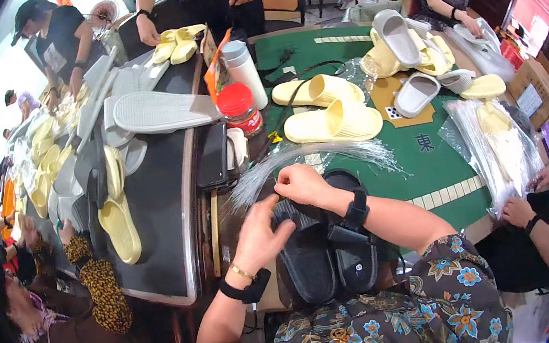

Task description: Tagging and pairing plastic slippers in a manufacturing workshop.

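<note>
At near edge of worktop (419,178) | has black slippers (307,256) side by side, clear strands (334,151) just beyond, seemingly for easy reach | pinches right hand (307,184) closed, cannot tell on what | holds left hand (258,235) half-open, thumb spread

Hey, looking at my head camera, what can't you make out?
All in the head view:
- Anything pinched in the right hand: too small, covered by fingers.
- Whether the left hand holds a strand: too fine to see.
- Middle of the right-side black slipper: partly behind the right wrist.
- The standing person's head: cut off by the top edge.
</note>
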### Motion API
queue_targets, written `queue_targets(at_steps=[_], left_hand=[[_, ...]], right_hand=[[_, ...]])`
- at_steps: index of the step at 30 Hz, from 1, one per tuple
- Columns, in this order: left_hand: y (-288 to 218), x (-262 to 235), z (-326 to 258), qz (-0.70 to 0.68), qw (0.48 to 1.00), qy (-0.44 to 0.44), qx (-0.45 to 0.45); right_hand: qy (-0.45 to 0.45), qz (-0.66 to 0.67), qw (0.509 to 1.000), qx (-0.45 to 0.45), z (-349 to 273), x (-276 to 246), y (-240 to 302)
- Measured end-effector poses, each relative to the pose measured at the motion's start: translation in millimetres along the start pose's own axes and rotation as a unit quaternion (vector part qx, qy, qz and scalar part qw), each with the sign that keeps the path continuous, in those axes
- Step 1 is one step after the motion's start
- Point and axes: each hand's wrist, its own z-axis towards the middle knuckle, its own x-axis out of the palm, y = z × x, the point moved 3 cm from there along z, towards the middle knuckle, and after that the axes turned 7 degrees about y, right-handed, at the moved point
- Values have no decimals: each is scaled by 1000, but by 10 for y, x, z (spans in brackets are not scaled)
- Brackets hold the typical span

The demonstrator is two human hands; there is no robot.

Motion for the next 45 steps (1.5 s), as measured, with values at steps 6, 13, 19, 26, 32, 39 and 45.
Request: queue_targets(at_steps=[6,13,19,26,32,39,45], left_hand=[[202,273,425,-92,992,-75,-51],[520,426,411,-83,988,-107,-81],[321,361,449,-114,984,-98,-93],[410,395,478,-110,985,-93,-94],[323,364,463,-92,986,-88,-107],[322,390,475,-106,986,-81,-98],[236,366,486,-130,981,-86,-118]], right_hand=[[-95,126,987,-19,-207,-61,-3],[-129,124,962,-207,-906,-441,584],[-6,95,843,-530,-2037,-1123,1593],[-286,237,720,-587,-2212,-964,1700],[-347,256,709,-558,-2294,-1016,1657],[-245,200,754,-576,-2422,-1302,1412],[-223,697,606,-311,-2144,-1260,1483]])
